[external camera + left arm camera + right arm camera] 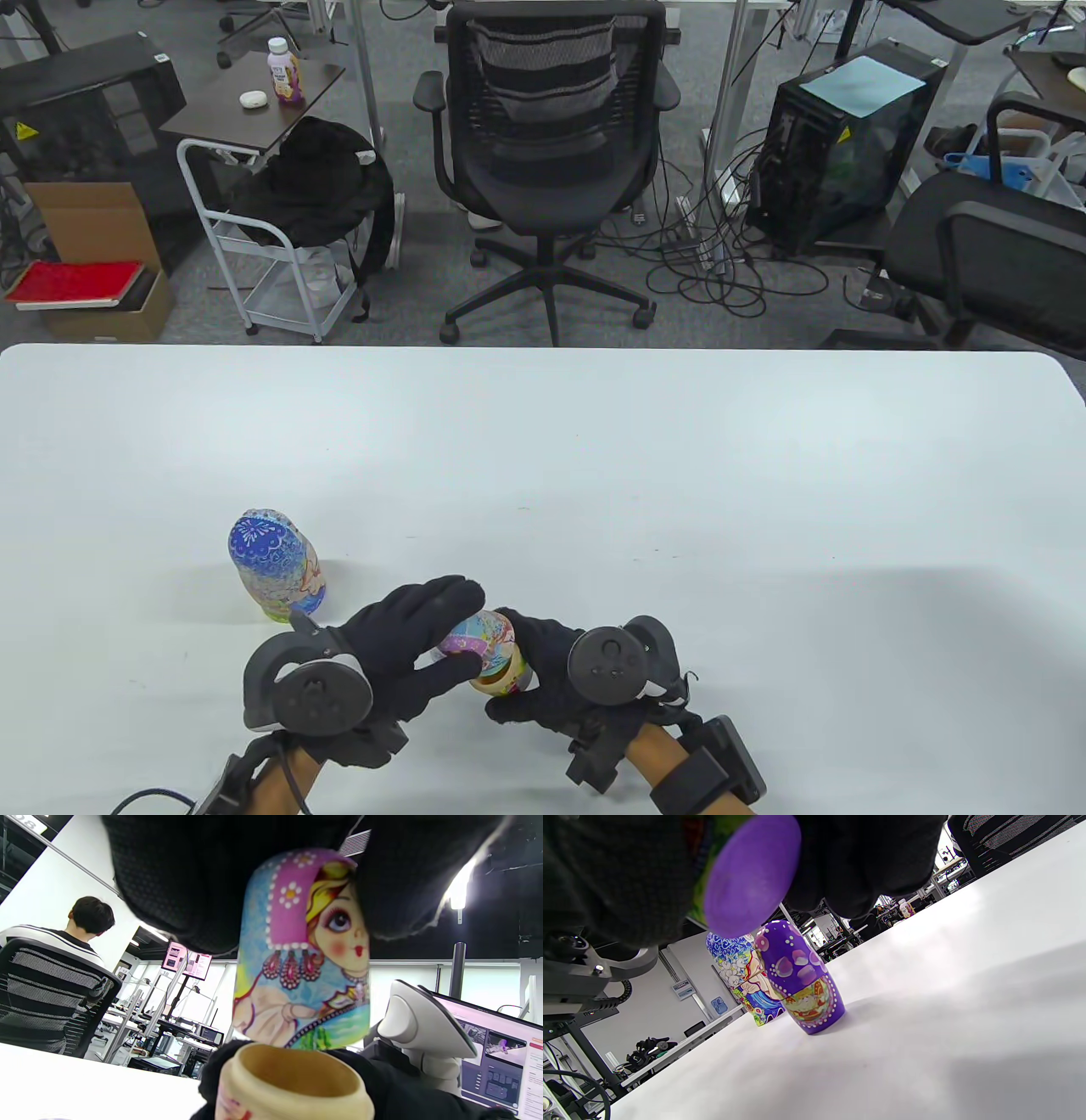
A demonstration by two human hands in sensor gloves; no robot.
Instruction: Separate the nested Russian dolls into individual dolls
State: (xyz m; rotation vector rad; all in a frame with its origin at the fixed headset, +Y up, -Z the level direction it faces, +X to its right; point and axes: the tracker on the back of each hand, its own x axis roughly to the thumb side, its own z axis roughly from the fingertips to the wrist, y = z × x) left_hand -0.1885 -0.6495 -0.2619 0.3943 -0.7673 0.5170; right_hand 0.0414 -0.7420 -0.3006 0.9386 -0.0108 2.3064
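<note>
My left fingers (pixel 441 598) curl over the doll's top half (pixel 473 635), thumb pinching it from below — in the left wrist view the painted face under a pink scarf sits just above the open rim of the bottom half (pixel 292 1086), the two parts apart by a thin gap. My right hand (pixel 551 679) wraps round that bottom half, fingers clamped on its sides; its purple base fills the upper part of the right wrist view. Both hands meet near the table's six o'clock edge, my left hand (pixel 399 658) at about nine o'clock from the split doll. At roughly ten o'clock from my left fingers stands the big blue-patterned doll (pixel 276 564), upright on the white table (pixel 679 475). The right wrist view shows a smaller purple doll (pixel 799 984) standing upright just in front of the blue one.
</note>
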